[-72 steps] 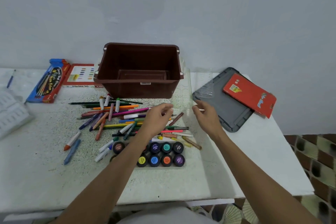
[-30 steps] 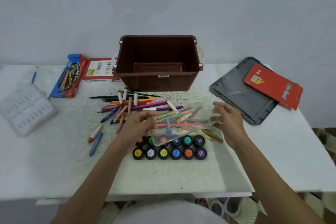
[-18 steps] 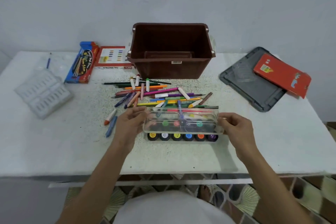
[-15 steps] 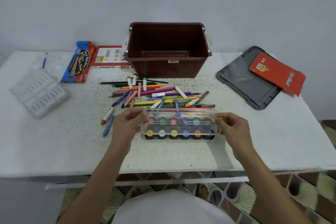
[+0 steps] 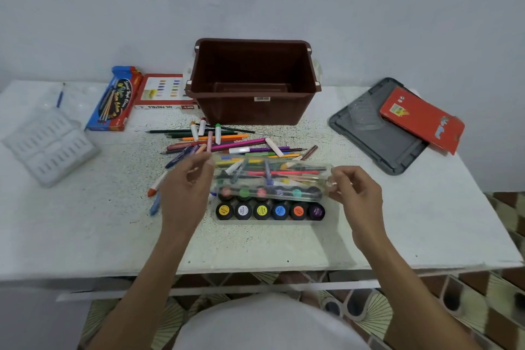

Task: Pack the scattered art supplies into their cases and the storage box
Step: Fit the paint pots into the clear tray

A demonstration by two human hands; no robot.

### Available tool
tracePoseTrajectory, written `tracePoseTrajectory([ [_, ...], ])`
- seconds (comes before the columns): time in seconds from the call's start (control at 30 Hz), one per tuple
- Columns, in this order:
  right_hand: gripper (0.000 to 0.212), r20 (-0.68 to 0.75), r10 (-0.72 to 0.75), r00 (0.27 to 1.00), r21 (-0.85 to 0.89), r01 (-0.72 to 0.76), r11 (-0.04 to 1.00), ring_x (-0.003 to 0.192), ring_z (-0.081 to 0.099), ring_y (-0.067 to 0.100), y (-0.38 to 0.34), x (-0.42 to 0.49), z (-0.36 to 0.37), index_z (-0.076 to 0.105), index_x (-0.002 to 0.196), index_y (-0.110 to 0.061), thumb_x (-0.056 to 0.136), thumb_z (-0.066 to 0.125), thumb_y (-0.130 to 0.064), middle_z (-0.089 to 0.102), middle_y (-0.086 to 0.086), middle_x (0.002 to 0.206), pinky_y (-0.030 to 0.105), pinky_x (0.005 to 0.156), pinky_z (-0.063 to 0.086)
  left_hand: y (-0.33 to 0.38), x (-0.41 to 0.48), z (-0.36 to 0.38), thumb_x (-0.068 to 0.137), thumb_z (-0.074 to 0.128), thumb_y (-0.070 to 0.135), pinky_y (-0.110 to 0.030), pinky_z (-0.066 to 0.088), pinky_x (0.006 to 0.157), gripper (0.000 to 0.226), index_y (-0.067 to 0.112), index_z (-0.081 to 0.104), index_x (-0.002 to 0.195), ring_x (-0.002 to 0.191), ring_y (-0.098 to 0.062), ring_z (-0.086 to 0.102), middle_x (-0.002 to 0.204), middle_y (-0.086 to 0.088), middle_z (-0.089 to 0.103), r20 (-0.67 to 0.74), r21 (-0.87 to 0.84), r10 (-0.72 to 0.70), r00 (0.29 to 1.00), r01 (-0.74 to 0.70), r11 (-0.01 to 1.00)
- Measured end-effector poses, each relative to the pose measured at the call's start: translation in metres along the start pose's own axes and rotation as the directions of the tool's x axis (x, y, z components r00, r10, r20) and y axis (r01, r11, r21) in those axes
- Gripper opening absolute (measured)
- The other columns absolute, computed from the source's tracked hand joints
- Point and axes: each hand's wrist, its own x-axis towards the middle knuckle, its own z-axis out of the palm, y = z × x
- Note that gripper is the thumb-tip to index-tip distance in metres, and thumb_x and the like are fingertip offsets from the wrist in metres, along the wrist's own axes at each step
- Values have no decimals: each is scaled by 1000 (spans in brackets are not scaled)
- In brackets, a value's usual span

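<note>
**Not yet seated**

Both ends of the clear rectangular plastic lid (image 5: pixel 270 179) are pinched: left hand (image 5: pixel 184 190) on the left end, right hand (image 5: pixel 358 193) on the right. Its long axis runs left-right, parallel to the tray of round paint pots (image 5: pixel 270 212) just below. It sits rearward, so the front row is uncovered.

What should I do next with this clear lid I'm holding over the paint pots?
Probably draw the clear lid toward you and lower it squarely: left hand and right hand hold its ends, but it covers only the back row of paint pots, leaving the front row bare.
</note>
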Motion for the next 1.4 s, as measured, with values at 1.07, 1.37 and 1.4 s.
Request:
tracePoseTrajectory([
  [1.07,30,194,-360,913,-358,407,840,115,50,-4,53,-12,7,72,103,-10,83,50,-9,53,2,119,5,88,41,-38,-43,8,94,53,23,-28,51,55,46,23,50,139,73,-15,61,128,-2,54,204,567,21,979,-135,812],
  [1.37,30,171,-372,912,-391,410,824,114,48,-10,57,-12,3,73,101,-9,82,50,-6,56,3,119,3,90,40,-45,-37,4,93,46,26,-26,43,57,40,19,55,131,88,-14,55,114,-1,58,329,573,70,942,-259,778],
  [1.4,30,173,-377,910,-399,415,818,113,49,-11,57,-13,2,73,100,-9,82,50,-7,57,3,118,4,91,40,-45,-36,3,93,46,26,-24,41,56,39,20,54,131,88,-13,54,113,0,57,340,562,79,937,-270,782],
])
